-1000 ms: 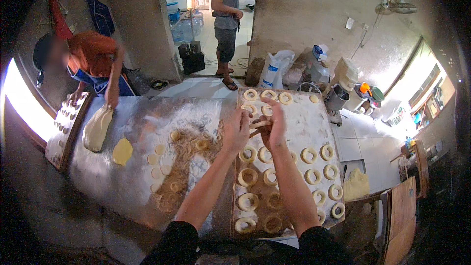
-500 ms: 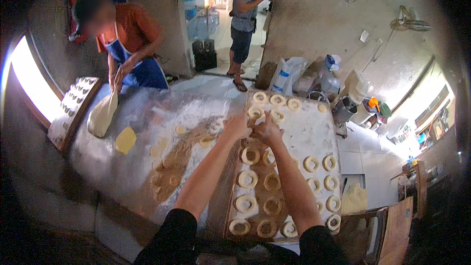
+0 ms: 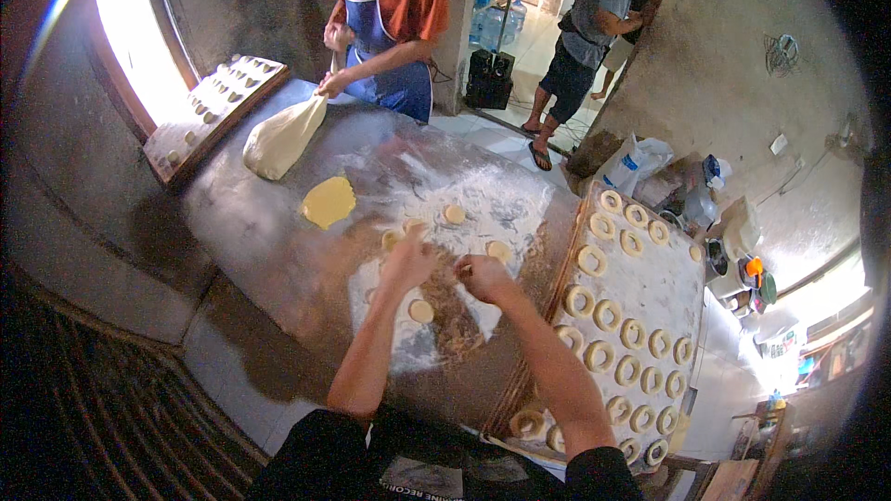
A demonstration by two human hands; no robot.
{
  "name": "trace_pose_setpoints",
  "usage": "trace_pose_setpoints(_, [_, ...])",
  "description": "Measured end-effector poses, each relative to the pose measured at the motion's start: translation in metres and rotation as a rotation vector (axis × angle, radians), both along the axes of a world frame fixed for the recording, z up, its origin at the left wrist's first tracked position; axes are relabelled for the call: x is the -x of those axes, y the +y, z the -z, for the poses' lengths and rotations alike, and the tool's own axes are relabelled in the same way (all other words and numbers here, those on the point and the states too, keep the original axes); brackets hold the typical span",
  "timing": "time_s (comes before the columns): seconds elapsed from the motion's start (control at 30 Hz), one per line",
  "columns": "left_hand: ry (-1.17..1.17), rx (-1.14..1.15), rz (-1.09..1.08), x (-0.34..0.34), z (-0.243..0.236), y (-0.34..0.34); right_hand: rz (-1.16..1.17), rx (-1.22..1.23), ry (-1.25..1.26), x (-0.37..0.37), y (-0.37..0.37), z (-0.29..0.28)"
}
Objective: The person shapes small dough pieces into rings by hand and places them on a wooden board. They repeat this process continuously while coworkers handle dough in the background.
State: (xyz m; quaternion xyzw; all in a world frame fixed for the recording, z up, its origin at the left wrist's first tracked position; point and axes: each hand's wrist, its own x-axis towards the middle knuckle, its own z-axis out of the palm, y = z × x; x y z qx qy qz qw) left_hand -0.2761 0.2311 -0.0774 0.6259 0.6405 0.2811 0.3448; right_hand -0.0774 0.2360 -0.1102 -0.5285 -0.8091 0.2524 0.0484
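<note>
My left hand (image 3: 408, 262) reaches over the floured table, its blurred fingertips beside a small round dough piece (image 3: 390, 240). To its right, my right hand (image 3: 484, 278) hovers with fingers curled in and thumb against them; whatever they may hold is hidden. Several flat dough rounds lie around my hands, among them one beyond them (image 3: 454, 213), one behind my right hand (image 3: 498, 250) and one nearer me (image 3: 420, 311). On my right, rows of dough rings (image 3: 607, 315) rest on a floured tray (image 3: 640, 283).
Across the table (image 3: 278, 269), a co-worker in a blue apron (image 3: 385, 83) grips a large dough lump (image 3: 278, 141) with both hands. A yellow flat piece (image 3: 329, 202) lies nearby. Another tray (image 3: 200, 125) stands at the far left. A second person (image 3: 580, 37) stands by the doorway.
My hands have moved from the tray to the dough rounds on the table. A dough ring now shows on the tray where they were. The view has swung left.
</note>
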Motion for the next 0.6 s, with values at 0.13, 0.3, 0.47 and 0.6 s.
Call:
trace_pose_setpoints(0.13, [0.031, -0.083, -0.095, 0.069, 0.025, -0.025, 0.150, -0.147, 0.120, 0.077, -0.004, 0.003])
trace_pose_setpoints(0.3, [-0.120, -0.090, 0.065, 0.090, 0.040, -0.039, 0.233, 0.179, 0.213, 0.106, -0.003, -0.029])
trace_pose_setpoints(0.47, [-0.392, -0.137, 0.082, 0.088, 0.007, -0.041, 0.294, 0.386, 0.874, 0.093, -0.016, -0.055])
trace_pose_setpoints(0.6, [-0.552, 0.038, 0.094, 0.091, -0.028, -0.039, 0.321, 0.320, 0.982, 0.099, -0.031, -0.071])
